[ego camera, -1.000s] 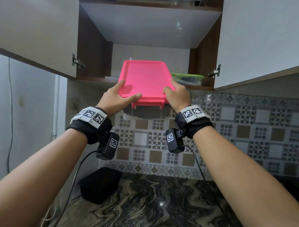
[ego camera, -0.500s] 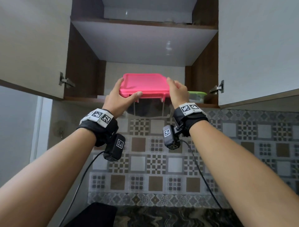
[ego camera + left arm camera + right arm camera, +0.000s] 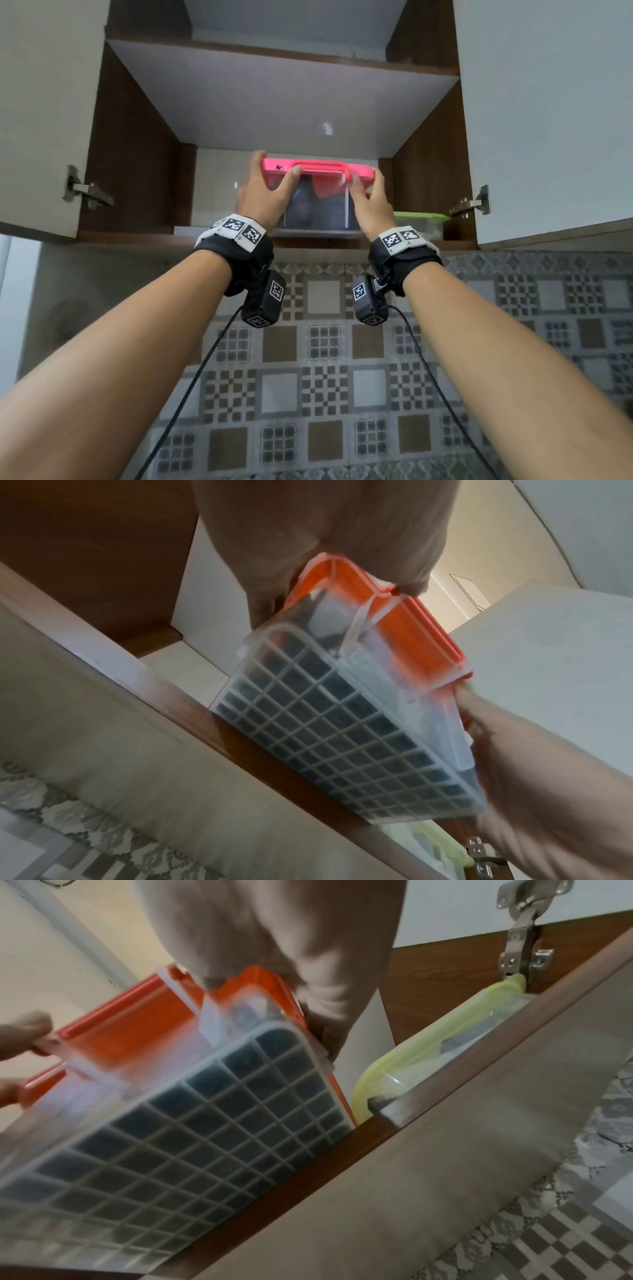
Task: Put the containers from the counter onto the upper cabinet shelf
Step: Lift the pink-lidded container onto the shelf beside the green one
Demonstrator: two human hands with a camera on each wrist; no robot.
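Inside the open wooden cabinet [image 3: 137, 154], on its lower shelf [image 3: 130, 236], stands a clear plastic box [image 3: 318, 212] with a smooth pink lid [image 3: 318, 168] and a gridded base. Both the left hand [image 3: 263, 195] and right hand [image 3: 371, 205] grip its ends; a green-lidded container [image 3: 419, 219] sits just beside it

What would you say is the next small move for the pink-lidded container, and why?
Probably push it straight back onto the shelf. Both the left hand and right hand grip the pink-lidded container, whose gridded base still overhangs the shelf's front edge in the wrist views. The green-lidded container sits close on the right, so keep it clear of that.
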